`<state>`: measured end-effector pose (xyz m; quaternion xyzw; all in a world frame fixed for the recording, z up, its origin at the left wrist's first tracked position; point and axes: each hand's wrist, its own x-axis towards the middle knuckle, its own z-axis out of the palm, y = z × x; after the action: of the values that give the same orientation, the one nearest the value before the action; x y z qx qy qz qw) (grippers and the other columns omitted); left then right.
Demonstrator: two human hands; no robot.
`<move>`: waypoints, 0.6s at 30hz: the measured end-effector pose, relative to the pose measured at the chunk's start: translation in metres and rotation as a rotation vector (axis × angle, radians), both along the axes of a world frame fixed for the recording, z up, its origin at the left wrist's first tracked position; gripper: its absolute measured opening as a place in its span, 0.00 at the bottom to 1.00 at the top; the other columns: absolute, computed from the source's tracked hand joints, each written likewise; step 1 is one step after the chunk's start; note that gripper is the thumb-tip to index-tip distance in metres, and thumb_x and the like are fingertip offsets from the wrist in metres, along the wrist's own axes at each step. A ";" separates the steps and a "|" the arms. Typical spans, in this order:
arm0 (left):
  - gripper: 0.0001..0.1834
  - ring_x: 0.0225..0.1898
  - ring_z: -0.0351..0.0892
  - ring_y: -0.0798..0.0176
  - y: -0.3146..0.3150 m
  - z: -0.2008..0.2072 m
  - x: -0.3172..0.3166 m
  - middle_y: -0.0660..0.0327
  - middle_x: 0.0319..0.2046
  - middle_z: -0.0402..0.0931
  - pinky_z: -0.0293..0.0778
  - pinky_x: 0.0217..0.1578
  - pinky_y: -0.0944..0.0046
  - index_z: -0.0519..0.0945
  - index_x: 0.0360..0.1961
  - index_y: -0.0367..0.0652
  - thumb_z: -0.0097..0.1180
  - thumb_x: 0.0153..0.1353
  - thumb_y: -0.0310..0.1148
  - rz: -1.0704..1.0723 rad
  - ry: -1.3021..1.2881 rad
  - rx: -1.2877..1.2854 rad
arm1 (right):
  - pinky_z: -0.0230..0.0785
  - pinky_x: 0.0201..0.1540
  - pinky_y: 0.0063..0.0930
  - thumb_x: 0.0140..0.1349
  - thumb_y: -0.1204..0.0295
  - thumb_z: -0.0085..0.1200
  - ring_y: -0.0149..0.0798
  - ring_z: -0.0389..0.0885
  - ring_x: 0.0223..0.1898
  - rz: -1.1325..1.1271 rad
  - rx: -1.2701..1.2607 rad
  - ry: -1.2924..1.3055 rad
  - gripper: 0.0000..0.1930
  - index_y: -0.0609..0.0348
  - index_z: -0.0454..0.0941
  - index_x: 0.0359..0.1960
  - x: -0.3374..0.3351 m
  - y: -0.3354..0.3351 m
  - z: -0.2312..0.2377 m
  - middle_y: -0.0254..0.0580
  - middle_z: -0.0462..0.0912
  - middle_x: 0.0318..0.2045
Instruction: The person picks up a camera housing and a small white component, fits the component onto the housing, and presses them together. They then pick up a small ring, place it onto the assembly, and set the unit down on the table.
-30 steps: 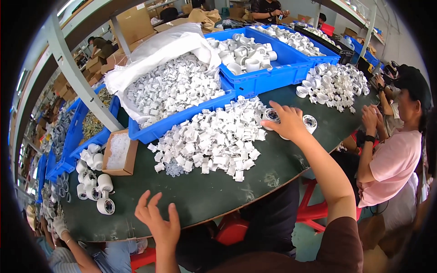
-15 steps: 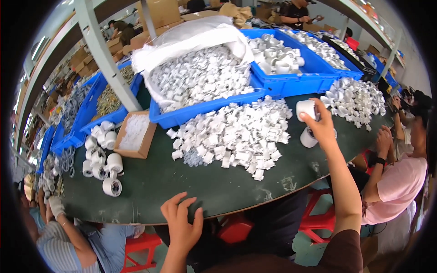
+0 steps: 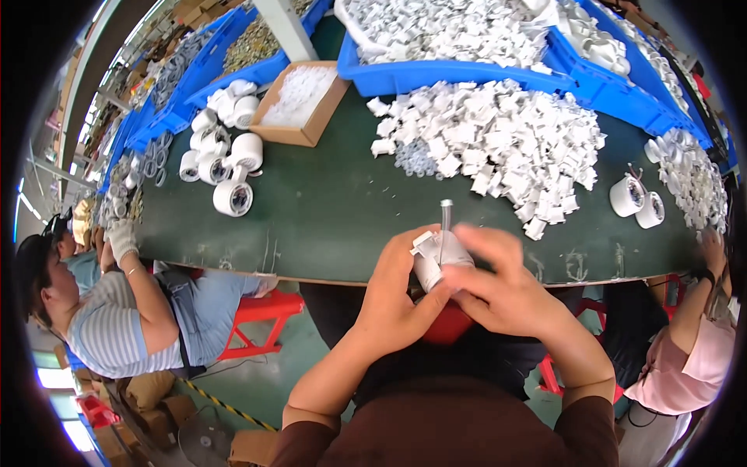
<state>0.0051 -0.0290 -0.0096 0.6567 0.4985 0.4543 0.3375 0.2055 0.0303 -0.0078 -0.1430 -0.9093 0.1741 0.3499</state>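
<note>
My left hand (image 3: 393,300) is closed round a white cylindrical housing (image 3: 456,251) at the table's front edge. A small white plastic bracket (image 3: 425,243) sits against the housing on the left hand's side. Upright beside it stands a thin, pale rod (image 3: 446,214) with a wider top; its lower end is hidden. My right hand (image 3: 506,284) is at the other side of the housing, thumb near or against it, its fingers smeared by motion. Beyond the hands lies a big pile of similar white brackets (image 3: 513,148), with small translucent rings (image 3: 416,159) at its left edge.
Two white cylinders (image 3: 626,196) lie to the right, near another pile of pale parts (image 3: 692,167). Several more cylinders (image 3: 233,198) and a cardboard box (image 3: 315,117) are at left. Blue bins (image 3: 436,78) line the back. A person (image 3: 117,319) sits left, another (image 3: 677,358) right.
My right hand has come from the right side of the table to the front edge with a white cylinder. My left hand has gone from open to closed round it. The view has tilted down.
</note>
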 end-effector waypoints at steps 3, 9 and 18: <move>0.32 0.52 0.71 0.43 0.000 -0.003 -0.007 0.48 0.55 0.72 0.69 0.55 0.52 0.70 0.62 0.37 0.63 0.55 0.24 0.070 0.230 0.153 | 0.63 0.56 0.31 0.52 0.81 0.66 0.38 0.68 0.52 -0.159 -0.487 0.246 0.41 0.57 0.62 0.69 -0.006 -0.011 -0.001 0.43 0.66 0.59; 0.31 0.59 0.63 0.43 -0.005 0.002 -0.003 0.48 0.59 0.67 0.63 0.60 0.50 0.71 0.61 0.38 0.58 0.52 0.22 0.113 0.315 0.131 | 0.68 0.36 0.18 0.69 0.79 0.57 0.23 0.74 0.32 -0.094 -1.278 0.475 0.08 0.62 0.78 0.47 -0.025 -0.002 0.014 0.33 0.79 0.36; 0.18 0.50 0.69 0.45 0.008 -0.007 0.013 0.49 0.52 0.73 0.68 0.51 0.52 0.75 0.51 0.38 0.57 0.58 0.25 0.230 0.306 0.227 | 0.75 0.45 0.21 0.67 0.83 0.56 0.26 0.81 0.42 -0.160 -0.986 0.491 0.06 0.63 0.77 0.44 -0.026 -0.023 0.007 0.37 0.81 0.40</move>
<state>0.0178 -0.0206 -0.0170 0.6907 0.5609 0.4382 0.1278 0.1794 0.0073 -0.0007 -0.3136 -0.5983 0.5799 0.4554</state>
